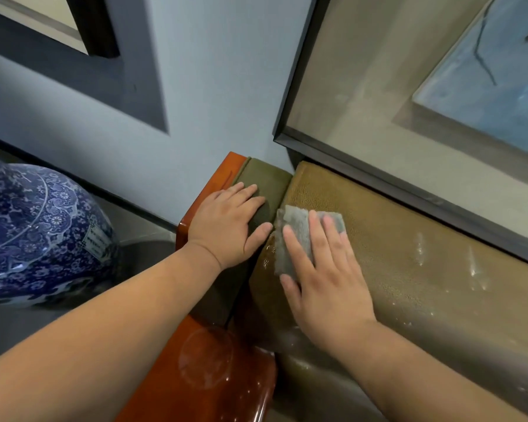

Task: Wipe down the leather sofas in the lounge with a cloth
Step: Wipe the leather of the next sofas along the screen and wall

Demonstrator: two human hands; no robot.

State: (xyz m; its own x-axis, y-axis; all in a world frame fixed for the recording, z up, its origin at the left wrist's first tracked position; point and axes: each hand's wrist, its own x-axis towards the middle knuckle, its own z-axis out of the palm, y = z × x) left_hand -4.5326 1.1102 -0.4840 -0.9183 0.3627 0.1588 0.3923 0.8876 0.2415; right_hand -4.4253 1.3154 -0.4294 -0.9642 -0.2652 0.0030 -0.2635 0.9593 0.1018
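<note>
Cloth (299, 236): grey, small, thin, likely limp; lies on top of the sofa (409, 269) backrest at its left end, pressed flat under right hand (323, 275), fingers spread. Best handled under a flat palm. Left hand (226, 223): flat, resting on the padded armrest (265, 178).

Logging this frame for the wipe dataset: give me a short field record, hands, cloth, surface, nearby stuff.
left hand: flat on the olive padded armrest
right hand: straight fingers pressing the grey cloth on the tan leather backrest
cloth position: at the backrest's end, beside the armrest
surface: shiny spots on the leather right of the cloth
nearby: blue-and-white vase at left; framed picture above the backrest
</note>
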